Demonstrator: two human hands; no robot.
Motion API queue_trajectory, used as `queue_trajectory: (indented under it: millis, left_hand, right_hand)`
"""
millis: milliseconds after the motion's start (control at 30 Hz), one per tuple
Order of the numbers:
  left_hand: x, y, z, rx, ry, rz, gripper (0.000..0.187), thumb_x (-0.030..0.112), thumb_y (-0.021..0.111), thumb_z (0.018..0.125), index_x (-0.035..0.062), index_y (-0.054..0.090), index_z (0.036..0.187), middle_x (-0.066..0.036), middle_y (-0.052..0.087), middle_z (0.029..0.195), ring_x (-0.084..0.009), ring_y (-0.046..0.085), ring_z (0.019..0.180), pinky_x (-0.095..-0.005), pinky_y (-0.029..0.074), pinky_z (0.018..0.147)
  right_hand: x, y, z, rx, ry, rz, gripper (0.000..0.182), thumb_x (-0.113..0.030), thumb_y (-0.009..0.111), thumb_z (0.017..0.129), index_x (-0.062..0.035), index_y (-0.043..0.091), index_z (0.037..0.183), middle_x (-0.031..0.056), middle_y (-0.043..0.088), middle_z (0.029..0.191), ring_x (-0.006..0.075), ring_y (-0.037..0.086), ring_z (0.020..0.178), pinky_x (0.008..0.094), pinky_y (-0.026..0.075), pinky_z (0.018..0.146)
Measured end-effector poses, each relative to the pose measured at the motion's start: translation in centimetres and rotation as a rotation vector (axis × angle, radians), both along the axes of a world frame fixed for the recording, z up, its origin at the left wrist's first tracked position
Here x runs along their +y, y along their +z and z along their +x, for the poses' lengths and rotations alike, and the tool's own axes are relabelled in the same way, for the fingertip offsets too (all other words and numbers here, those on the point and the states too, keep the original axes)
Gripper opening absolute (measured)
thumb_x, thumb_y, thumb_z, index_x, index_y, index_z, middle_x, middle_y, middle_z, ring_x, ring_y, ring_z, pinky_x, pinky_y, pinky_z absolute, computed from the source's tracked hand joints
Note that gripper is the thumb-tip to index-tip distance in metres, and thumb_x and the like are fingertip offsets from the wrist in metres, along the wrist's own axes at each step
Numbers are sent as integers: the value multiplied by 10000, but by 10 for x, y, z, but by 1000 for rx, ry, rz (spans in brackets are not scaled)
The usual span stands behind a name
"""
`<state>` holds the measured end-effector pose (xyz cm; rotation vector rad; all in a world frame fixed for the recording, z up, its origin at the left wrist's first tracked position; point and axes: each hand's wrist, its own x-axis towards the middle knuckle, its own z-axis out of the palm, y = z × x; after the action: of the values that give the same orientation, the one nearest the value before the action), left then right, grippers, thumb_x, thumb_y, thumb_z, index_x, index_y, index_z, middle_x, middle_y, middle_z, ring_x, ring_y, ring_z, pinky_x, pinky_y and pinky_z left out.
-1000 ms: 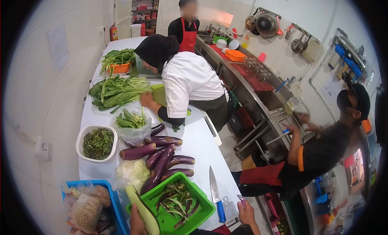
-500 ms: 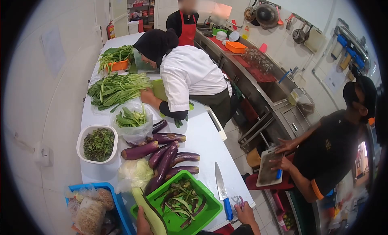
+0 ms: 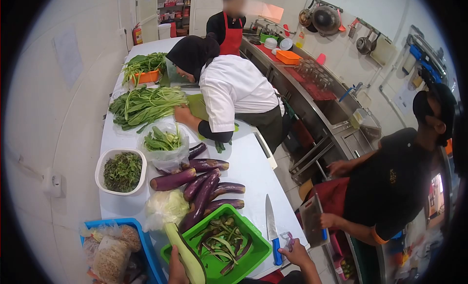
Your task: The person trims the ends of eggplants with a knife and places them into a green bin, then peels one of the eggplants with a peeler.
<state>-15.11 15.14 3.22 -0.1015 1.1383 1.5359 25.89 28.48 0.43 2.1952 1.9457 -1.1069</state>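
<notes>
My left hand (image 3: 178, 268) is closed around a largely peeled eggplant (image 3: 184, 254), pale green with a strip of dark skin along one side, tilted over the left edge of a green tray (image 3: 261, 254). Long eggplant peelings (image 3: 225, 247) lie in that tray. My right hand (image 3: 298, 255), at the table's near right corner, grips a peeler (image 3: 288, 241). Just left of it lies a blue-handled knife (image 3: 271, 225), blade pointing away. Several unpeeled purple eggplants (image 3: 201, 201) are piled beyond the tray, beside a bagged cabbage (image 3: 166, 206).
A blue crate (image 3: 155, 254) of bagged food stands at the left. Farther up the table (image 3: 253, 159) are a white tub of herbs (image 3: 121, 172) and leafy greens (image 3: 141, 106). A person in white (image 3: 239, 89) leans over the table; another person (image 3: 385, 181) holds a board at the right.
The person at the right has lowered the board and tilted it more upright. My hands keep their hold on the eggplant and peeler; the whole view has shifted slightly.
</notes>
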Motion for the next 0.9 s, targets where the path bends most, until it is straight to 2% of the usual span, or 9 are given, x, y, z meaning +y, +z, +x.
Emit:
queue_trajectory:
  millis: [200,367,467,567,667,867,900]
  left_hand:
    - [-8,-22,-6,46,25,-98,640,567,462,1054,40,495,1416,-90,589,1272,-268,578,1143,-405,491,988]
    - [-23,-59,-14,70,41,-170,639,570,468,1048,46,499,1412,-84,589,1272,-266,573,1151,-405,485,996]
    - [-19,-43,-10,25,48,-161,632,568,471,1046,49,506,1405,-83,591,1269,-263,572,1154,-405,483,998]
    - [-11,-19,-3,147,41,-206,617,561,474,1045,57,513,1399,-82,594,1261,-255,574,1152,-398,482,994]
    - [-23,-56,-16,112,23,-189,608,552,461,1054,57,508,1405,-82,592,1260,-257,574,1148,-398,480,995]
    - [-17,-38,-8,117,50,-119,605,556,456,1056,58,514,1396,-81,608,1224,-252,590,1106,-402,499,955]
    - [-15,-33,-7,127,48,-134,571,522,461,1062,50,534,1375,-85,608,1226,-249,588,1109,-400,497,956]
  right_hand:
    - [0,0,0,17,1,0,719,-546,838,799,37,501,1051,152,652,829,288,664,760,393,527,702]
    - [3,8,-5,27,-17,-77,869,-580,864,741,104,511,1143,219,666,952,326,676,884,393,543,795]
    - [3,15,-9,19,13,-68,952,-622,883,685,119,514,1155,242,663,1011,337,674,935,389,543,833]
    - [4,18,-12,17,15,-74,980,-625,894,661,125,517,1168,255,656,1053,345,669,976,390,540,864]
    - [4,16,-11,33,18,-70,989,-607,897,664,134,515,1198,263,651,1082,350,665,1007,391,538,881]
    - [5,19,-11,34,35,-56,984,-590,891,668,136,530,1226,267,650,1119,351,662,1035,400,535,900]
    - [6,20,-12,34,40,-61,978,-590,888,669,133,535,1224,266,651,1121,351,663,1035,401,535,902]
